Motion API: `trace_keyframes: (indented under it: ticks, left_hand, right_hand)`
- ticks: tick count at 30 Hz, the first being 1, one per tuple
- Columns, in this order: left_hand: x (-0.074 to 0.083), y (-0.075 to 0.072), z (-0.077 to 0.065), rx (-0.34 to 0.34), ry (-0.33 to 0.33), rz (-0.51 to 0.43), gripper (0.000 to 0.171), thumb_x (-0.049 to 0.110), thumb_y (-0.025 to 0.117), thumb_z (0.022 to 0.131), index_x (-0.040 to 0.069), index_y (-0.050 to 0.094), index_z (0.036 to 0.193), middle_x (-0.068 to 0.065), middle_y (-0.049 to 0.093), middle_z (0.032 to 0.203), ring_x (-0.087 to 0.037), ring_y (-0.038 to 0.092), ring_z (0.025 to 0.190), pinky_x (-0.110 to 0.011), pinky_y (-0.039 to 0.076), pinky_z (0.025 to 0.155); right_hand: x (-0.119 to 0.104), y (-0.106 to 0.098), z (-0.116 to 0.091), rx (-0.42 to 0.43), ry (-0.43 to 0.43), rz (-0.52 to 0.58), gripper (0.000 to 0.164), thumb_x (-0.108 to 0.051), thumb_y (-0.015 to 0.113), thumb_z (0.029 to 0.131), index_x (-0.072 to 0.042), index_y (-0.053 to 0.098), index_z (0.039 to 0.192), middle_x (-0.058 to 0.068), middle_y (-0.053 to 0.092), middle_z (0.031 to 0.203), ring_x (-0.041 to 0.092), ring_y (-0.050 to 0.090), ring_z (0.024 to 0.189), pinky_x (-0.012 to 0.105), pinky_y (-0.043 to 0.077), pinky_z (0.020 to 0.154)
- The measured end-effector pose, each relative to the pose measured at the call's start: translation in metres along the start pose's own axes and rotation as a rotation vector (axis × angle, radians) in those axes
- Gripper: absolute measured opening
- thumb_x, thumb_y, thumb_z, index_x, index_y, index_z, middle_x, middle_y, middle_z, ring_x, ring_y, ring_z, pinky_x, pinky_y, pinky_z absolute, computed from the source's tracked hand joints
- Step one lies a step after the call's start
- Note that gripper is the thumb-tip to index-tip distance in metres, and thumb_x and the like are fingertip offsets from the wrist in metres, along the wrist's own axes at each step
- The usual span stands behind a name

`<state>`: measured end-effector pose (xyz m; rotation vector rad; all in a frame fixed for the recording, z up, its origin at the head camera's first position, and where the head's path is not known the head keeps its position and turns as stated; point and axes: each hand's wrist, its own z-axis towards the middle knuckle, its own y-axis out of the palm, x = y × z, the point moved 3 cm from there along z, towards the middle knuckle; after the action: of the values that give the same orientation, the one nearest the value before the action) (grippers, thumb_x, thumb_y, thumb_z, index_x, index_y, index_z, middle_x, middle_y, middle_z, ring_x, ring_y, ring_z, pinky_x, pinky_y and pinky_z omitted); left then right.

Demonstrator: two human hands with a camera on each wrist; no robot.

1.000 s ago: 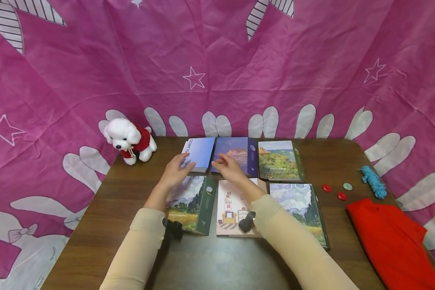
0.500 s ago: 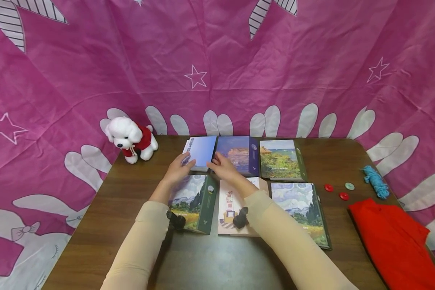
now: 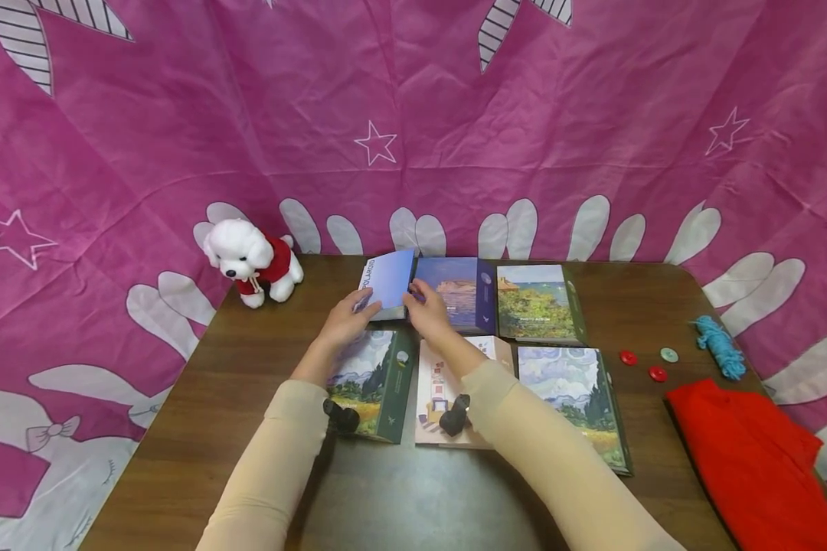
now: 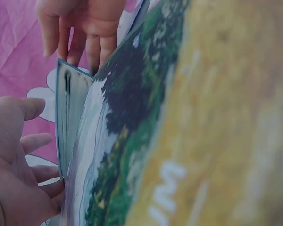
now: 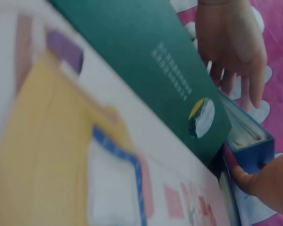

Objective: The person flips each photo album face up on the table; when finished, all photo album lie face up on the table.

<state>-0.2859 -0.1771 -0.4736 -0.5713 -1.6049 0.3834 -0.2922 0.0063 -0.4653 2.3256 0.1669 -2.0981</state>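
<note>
A blue photo album marked POLAROID (image 3: 391,277) is at the back left of the album rows, tilted with its far edge raised. At its left side, my left hand (image 3: 344,320) grips the edge with thumb toward the near corner. My right hand (image 3: 429,312) holds the opposite side, by the spine. From the left wrist view, the album's page edges (image 4: 71,101) show between both hands. Fingers of the right hand (image 5: 269,183) meet the blue spine in the right wrist view. Just right lies a purple album (image 3: 455,287); a green-spined album (image 3: 365,383) lies below my left wrist.
A pink album (image 3: 430,390), a garden-picture album (image 3: 534,302) and a landscape album (image 3: 568,390) lie on the wooden table (image 3: 207,413). A plush dog (image 3: 251,260) sits back left. Buttons (image 3: 658,374), blue yarn (image 3: 720,348) and red cloth (image 3: 744,451) are at right.
My right hand has closed in from over the purple album to the blue album's right side. Between both hands, the blue album has tilted up and shifted slightly away.
</note>
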Motion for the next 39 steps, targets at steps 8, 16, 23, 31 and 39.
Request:
trace_keyframes:
  ticks: [8, 16, 23, 31, 39]
  left_hand:
    - [0.007, 0.002, -0.003, -0.011, 0.016, -0.077, 0.062, 0.047, 0.055, 0.103, 0.015, 0.043, 0.155, -0.014, 0.038, 0.159, -0.035, 0.039, 0.143, -0.049, 0.034, 0.116]
    - [0.026, 0.006, -0.008, -0.106, 0.062, -0.201, 0.075, 0.064, 0.039, 0.102, 0.015, 0.035, 0.159, -0.012, 0.040, 0.159, -0.031, 0.035, 0.146, -0.051, 0.027, 0.119]
    - [0.038, 0.005, -0.009, 0.042, 0.110, -0.224, 0.066, 0.053, 0.049, 0.103, 0.012, 0.045, 0.154, -0.012, 0.050, 0.151, -0.029, 0.047, 0.138, -0.048, 0.039, 0.114]
    - [0.032, -0.001, -0.012, 0.141, 0.167, -0.297, 0.050, 0.031, 0.051, 0.107, 0.008, 0.047, 0.151, -0.016, 0.053, 0.147, -0.028, 0.052, 0.131, -0.048, 0.049, 0.104]
    - [0.033, -0.010, -0.014, 0.279, 0.365, -0.128, 0.043, 0.016, 0.050, 0.107, 0.004, 0.051, 0.148, -0.008, 0.048, 0.155, -0.022, 0.045, 0.141, -0.042, 0.041, 0.112]
  right_hand:
    - [-0.001, -0.009, 0.009, 0.063, 0.131, 0.388, 0.046, 0.003, 0.055, 0.101, 0.009, 0.046, 0.145, 0.022, 0.053, 0.135, 0.013, 0.057, 0.092, 0.029, 0.053, 0.093]
    - [-0.010, -0.010, 0.009, 0.019, 0.066, 0.338, 0.041, -0.004, 0.059, 0.101, 0.002, 0.055, 0.142, 0.015, 0.061, 0.132, 0.012, 0.059, 0.094, 0.037, 0.051, 0.093]
    - [-0.015, -0.008, 0.006, 0.071, -0.041, 0.283, 0.033, -0.003, 0.056, 0.103, -0.002, 0.064, 0.134, 0.014, 0.064, 0.128, 0.014, 0.062, 0.093, 0.052, 0.049, 0.100]
    - [-0.004, -0.003, 0.009, -0.075, -0.027, 0.079, 0.042, -0.012, 0.059, 0.103, -0.003, 0.055, 0.144, 0.018, 0.062, 0.132, 0.029, 0.064, 0.114, 0.042, 0.053, 0.099]
    - [0.005, 0.000, 0.008, -0.212, -0.009, -0.122, 0.056, -0.021, 0.059, 0.103, 0.000, 0.041, 0.152, 0.019, 0.050, 0.149, 0.032, 0.049, 0.136, 0.043, 0.047, 0.106]
